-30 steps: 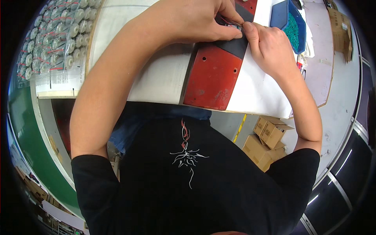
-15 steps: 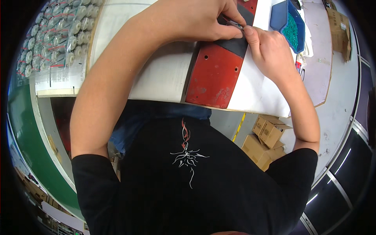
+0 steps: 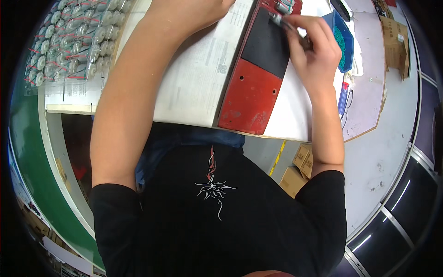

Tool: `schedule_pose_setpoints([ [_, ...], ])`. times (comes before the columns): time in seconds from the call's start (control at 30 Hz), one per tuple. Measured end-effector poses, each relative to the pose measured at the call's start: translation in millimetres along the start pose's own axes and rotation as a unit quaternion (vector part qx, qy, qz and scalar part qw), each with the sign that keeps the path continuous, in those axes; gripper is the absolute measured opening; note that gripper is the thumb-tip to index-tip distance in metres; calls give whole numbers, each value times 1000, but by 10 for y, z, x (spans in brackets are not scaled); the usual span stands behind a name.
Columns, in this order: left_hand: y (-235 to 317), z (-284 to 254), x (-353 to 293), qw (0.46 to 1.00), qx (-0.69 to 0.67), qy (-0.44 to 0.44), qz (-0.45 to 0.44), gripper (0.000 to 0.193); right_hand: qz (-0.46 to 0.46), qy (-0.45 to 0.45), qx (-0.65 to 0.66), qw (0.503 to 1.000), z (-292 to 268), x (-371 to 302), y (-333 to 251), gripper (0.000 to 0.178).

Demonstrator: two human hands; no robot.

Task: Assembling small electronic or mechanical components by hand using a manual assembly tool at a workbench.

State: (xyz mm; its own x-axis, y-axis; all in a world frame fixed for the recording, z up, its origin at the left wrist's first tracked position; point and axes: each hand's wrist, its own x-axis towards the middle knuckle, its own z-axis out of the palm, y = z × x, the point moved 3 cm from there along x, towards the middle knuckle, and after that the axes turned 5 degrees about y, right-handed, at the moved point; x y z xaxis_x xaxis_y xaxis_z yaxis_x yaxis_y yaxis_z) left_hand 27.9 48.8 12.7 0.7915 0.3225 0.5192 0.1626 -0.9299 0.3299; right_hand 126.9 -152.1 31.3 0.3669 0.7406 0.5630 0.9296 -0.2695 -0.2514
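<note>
My right hand (image 3: 318,44) is closed round a slim grey object with a silver end (image 3: 277,19), its exact kind unclear. That end hovers over or touches the black pad (image 3: 265,46) on a long red metal plate (image 3: 249,99); I cannot tell which. Just beyond it, several small silver cylinders with greenish ends (image 3: 284,6) lie at the plate's far part. My left hand (image 3: 196,11) is at the top edge over white printed paper (image 3: 198,83), left of the plate. Its fingers are cut off by the picture's edge, so their grip is hidden.
Clear bags of small round white parts with red and green wires (image 3: 74,41) lie at the far left. At the right stand a blue bin (image 3: 350,51) of tiny green pieces (image 3: 339,41) and a blue-and-red tube (image 3: 343,98). Cardboard boxes (image 3: 295,177) sit below the table.
My hands have parted. The left moved up and left, off the plate. My right shifted slightly left, now with the slim object over the black pad, which is more exposed.
</note>
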Motion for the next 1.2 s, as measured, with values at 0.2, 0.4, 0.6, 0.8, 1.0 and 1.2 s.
schedule_pose_setpoints([
  [0.2, 71, -128, 68, 995, -30, -71, -64, 25, -42, 8, 1, 999, 51, 81, -9, 17],
  [0.4, 5, -23, 52, 995, -51, -78, -43, 17, -28, 22, 23, 999, 59, -8, -51, 16],
  [0.6, 54, -75, 20, 995, -77, -38, -42, 19, -69, 43, 24, 996, 64, 34, 118, 17],
  [0.8, 215, -247, 87, 976, -218, 12, 6, 20, 117, 159, 73, 978, -561, -30, 697, 19],
  [1.0, 422, -230, 37, 816, -525, -197, -140, 19, 307, -38, -43, 950, -622, -176, 1095, 20],
  [1.2, 441, -162, 26, 882, -423, -205, -27, 15, 322, -70, -42, 943, -599, -239, 1180, 20],
])
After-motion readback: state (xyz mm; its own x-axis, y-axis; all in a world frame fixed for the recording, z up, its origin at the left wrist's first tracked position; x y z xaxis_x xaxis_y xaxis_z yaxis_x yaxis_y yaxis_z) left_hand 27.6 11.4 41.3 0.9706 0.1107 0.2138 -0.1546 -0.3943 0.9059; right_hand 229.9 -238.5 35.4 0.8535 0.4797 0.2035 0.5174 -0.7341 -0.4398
